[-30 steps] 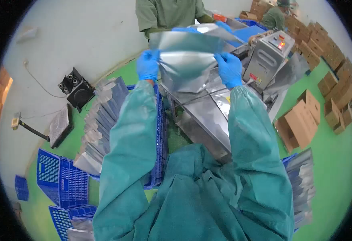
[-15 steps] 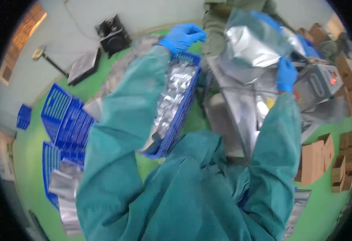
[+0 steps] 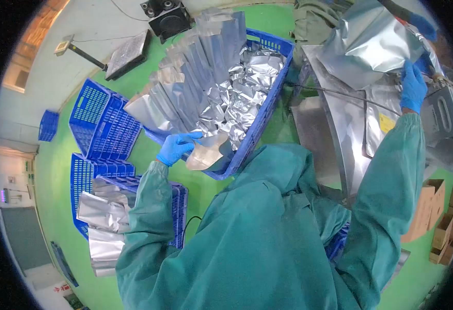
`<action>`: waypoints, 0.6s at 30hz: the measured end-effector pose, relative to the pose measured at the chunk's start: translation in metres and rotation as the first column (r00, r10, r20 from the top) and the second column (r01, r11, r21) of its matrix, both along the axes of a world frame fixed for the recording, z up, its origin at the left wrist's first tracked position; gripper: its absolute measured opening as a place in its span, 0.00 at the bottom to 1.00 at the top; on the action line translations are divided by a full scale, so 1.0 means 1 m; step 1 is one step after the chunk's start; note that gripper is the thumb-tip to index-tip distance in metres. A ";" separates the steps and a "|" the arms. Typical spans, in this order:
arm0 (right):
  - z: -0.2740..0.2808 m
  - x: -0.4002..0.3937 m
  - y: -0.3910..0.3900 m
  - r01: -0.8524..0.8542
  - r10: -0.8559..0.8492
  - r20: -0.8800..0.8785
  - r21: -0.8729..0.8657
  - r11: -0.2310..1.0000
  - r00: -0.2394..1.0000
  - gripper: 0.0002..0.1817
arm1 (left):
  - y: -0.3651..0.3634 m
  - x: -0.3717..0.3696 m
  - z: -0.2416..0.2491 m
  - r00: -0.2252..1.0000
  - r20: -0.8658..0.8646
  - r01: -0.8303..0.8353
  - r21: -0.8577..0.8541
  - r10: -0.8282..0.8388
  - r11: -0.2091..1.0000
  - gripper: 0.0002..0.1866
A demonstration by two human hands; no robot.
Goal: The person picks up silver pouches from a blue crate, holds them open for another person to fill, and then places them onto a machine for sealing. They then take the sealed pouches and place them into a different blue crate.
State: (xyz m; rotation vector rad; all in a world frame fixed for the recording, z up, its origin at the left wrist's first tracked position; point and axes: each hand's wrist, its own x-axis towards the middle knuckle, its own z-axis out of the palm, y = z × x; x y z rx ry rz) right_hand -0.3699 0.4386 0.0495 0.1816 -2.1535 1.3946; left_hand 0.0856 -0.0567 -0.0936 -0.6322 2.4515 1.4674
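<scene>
My left hand (image 3: 177, 148), in a blue glove, is at the near end of a long blue crate (image 3: 260, 137). Its fingers are closed on the edge of a silvery foil bag (image 3: 205, 154) there. Rows of upright foil bags (image 3: 185, 70) and crumpled foil packs (image 3: 236, 98) fill the crate. At the upper right, my gloved right hand (image 3: 413, 89) grips the lower edge of a large foil bag (image 3: 366, 44) above a metal worktop (image 3: 327, 108). Another person's gloved hand (image 3: 422, 27) is beside that bag's far side.
A grey machine (image 3: 446, 111) with a red display stands right of the worktop. Blue crates (image 3: 105, 121) are at left, with more foil bags (image 3: 107, 212) nearby. A platform scale (image 3: 128, 54) and a black speaker (image 3: 169, 21) stand by the wall; cardboard boxes (image 3: 425, 212) lie at right.
My left hand has moved from the crate's far end to the bag at its near end. My right hand still grips the large foil bag. The view has shifted.
</scene>
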 end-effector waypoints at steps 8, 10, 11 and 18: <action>0.010 0.000 0.020 0.092 -0.095 -0.053 -0.064 0.994 0.994 0.19 | 0.028 -0.043 -0.017 0.916 -0.329 -0.242 0.007 0.231 0.970 0.10; 0.017 0.021 0.013 0.203 -0.210 -0.133 -0.063 0.977 0.969 0.18 | 0.049 -0.062 0.017 0.874 -0.468 -0.211 -0.117 0.133 0.970 0.08; 0.025 0.036 0.000 0.288 -0.295 -0.207 -0.067 0.955 0.933 0.17 | 0.055 -0.073 0.038 0.871 -0.478 -0.187 -0.112 0.112 0.976 0.08; 0.037 0.159 -0.095 -0.606 0.624 0.112 0.420 0.676 0.773 0.10 | 0.114 -0.177 0.185 0.456 -0.855 -0.227 0.158 0.248 0.961 0.04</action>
